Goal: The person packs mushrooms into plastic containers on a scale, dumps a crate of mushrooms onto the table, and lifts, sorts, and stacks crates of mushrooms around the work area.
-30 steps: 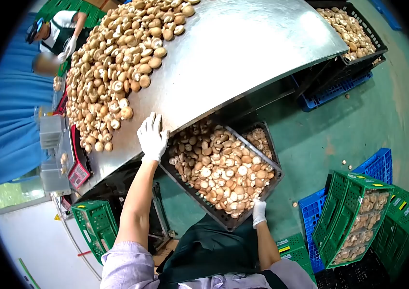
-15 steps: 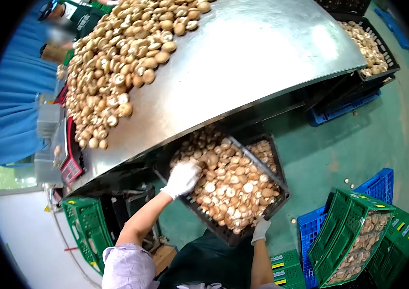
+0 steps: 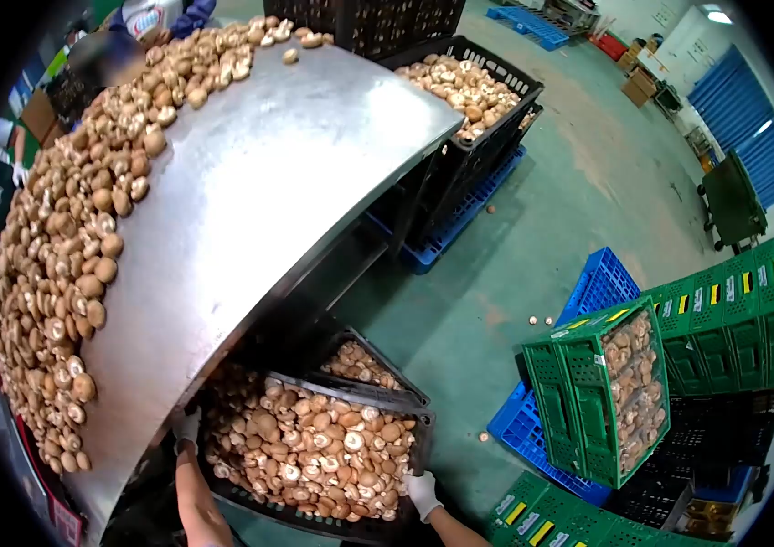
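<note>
A black plastic crate [image 3: 430, 440] heaped with brown-capped mushrooms [image 3: 328, 447] sits low beside the metal table. White gloves cover both of my hands. At the crate's left end, partly in the table's shadow, my left hand [image 3: 187, 428] is closed on the rim. My right hand [image 3: 423, 495] grips the opposite end near the front corner, its fingers partly hidden by the wall. Just behind stands a second black crate [image 3: 419, 397], also with mushrooms in it.
Mushrooms [image 3: 59, 246] lie piled along the far side of the metal table [image 3: 250, 173]. Another mushroom-filled black crate [image 3: 533, 88] stands past its end. Green crates [image 3: 546, 410] rest on a blue pallet [image 3: 507, 415] at right. Co-workers are across the table.
My left hand has moved from on top of the mushrooms to the crate's left end. The view has swung right, and my right hand stays at the crate's edge.
</note>
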Action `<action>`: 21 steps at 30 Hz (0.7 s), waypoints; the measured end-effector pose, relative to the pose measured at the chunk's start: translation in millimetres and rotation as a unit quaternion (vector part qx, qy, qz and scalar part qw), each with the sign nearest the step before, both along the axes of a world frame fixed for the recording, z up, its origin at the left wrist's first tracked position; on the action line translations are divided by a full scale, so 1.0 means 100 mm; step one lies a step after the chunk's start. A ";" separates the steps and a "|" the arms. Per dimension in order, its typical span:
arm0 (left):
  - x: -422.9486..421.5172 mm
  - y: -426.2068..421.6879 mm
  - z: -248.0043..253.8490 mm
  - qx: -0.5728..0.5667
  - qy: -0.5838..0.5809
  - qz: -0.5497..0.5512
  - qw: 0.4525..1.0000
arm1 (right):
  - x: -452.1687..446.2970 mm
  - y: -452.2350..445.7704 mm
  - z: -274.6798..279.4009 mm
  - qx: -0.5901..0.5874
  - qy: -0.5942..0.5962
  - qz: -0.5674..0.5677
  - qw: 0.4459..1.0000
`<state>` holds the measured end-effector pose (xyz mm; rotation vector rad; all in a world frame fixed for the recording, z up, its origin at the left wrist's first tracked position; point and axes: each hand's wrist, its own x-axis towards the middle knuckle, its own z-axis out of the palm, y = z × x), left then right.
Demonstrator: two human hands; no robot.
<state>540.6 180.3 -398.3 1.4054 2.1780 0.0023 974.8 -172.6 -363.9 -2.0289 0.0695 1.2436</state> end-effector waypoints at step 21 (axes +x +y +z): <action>1.55 -1.94 2.48 0.020 -0.146 0.084 0.986 | 2.00 -0.19 2.00 -0.014 0.015 0.056 0.998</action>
